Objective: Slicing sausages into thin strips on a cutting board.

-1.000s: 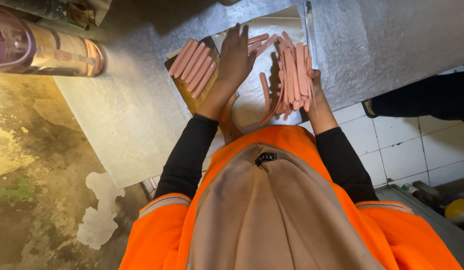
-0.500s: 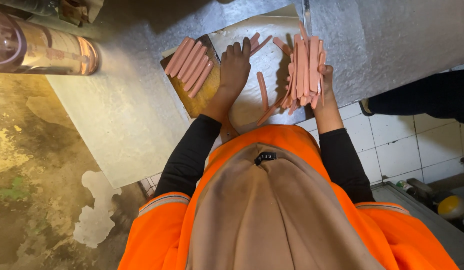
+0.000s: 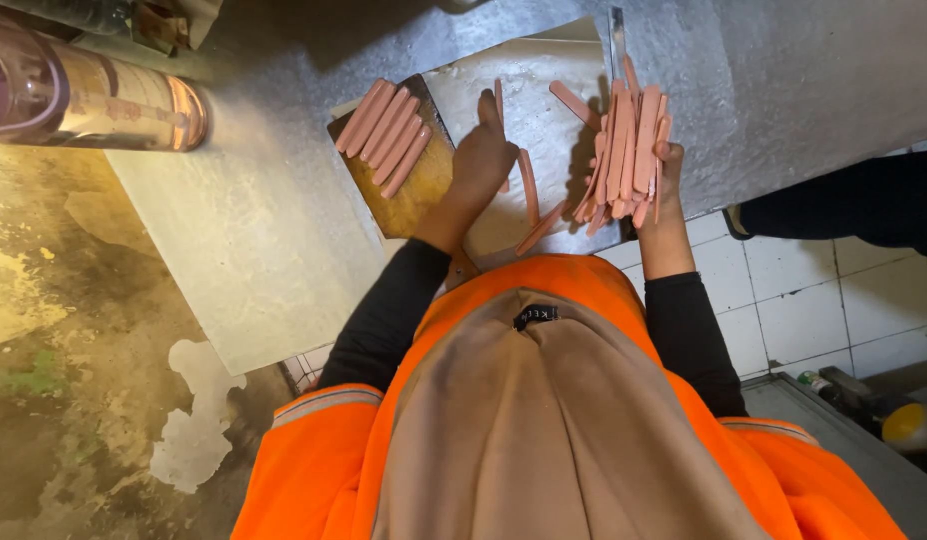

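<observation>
Right hand: the right hand [image 3: 667,170] is clenched round a thick bundle of pink sausage strips [image 3: 624,150], held upright off the board so the strips fan out above the fingers.
Left hand: the left hand [image 3: 484,160] lies knuckles-up on the pale cutting sheet [image 3: 544,120], fingers curled. It touches or nearly touches a single strip by its fingertips, but I cannot tell whether it grips anything.
Loose strips: a few cut sausage strips [image 3: 532,195] lie scattered on the sheet between the two hands, one curved, one near the person's body.
Whole sausages: a row of uncut sausages [image 3: 384,125] sits side by side on the wooden board [image 3: 404,190], just left of the left hand.
Knife: a narrow knife blade [image 3: 618,30] lies at the far edge of the sheet, beyond the bundle and apart from both hands.
Desk: the metal-covered desk [image 3: 244,250] carries the boards; a large clear jar [image 3: 84,90] lies on its side at the far left.
Step in hand: it looks like gathering, with cut strips being collected into the right hand.
Next move: likely the left hand must pinch up the loose strips one by one and feed them into the bundle without loosening the right hand's hold.
</observation>
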